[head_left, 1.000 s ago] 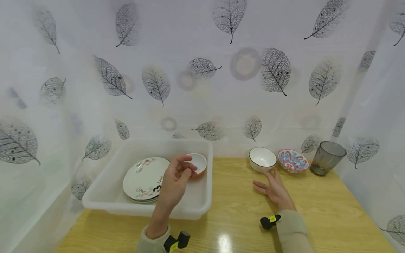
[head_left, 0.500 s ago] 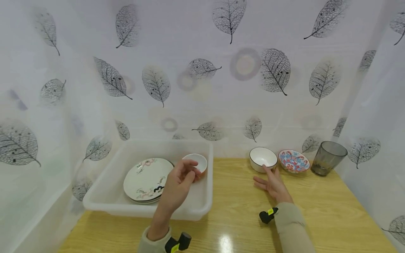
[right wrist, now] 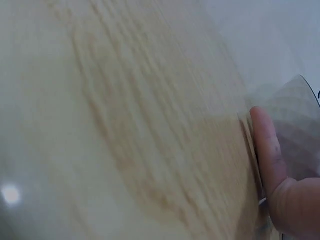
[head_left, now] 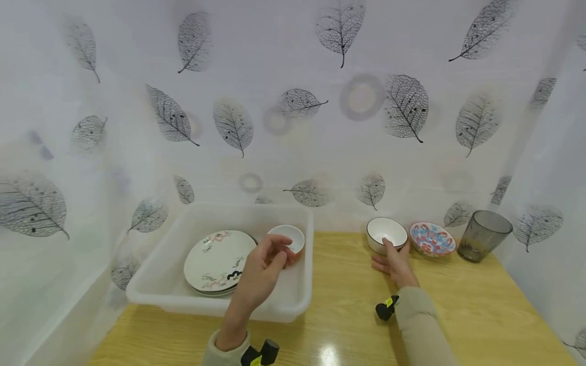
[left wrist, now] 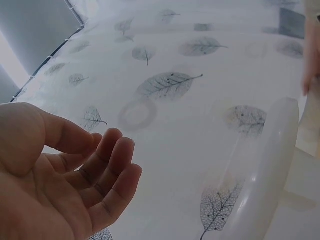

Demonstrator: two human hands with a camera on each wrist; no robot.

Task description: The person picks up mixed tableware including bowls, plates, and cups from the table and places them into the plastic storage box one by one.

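My right hand (head_left: 396, 264) is at the near side of a small white bowl (head_left: 380, 229) with a dark rim. One digit reaches over the rim into the bowl while other fingers lie low against its outside. The right wrist view shows a finger (right wrist: 270, 150) along the pale wall of the bowl (right wrist: 300, 130). My left hand (head_left: 261, 274) hovers over the white plastic tub (head_left: 302, 300), fingers loosely curled. Nothing is in its palm in the left wrist view. Behind it in the tub sits a small orange-sided bowl (head_left: 293, 236), beside stacked white floral plates (head_left: 212, 259).
Right of the white bowl are a red-and-blue patterned dish (head_left: 432, 239) and a grey tinted glass (head_left: 485, 234), at the back of the wooden table (head_left: 348, 305). A leaf-print curtain (head_left: 334, 147) hangs behind and at both sides.
My right hand has moved slightly forward onto the white bowl, with one digit now over its rim. The left hand stays nearly still above the tub. The head view has shifted a little.
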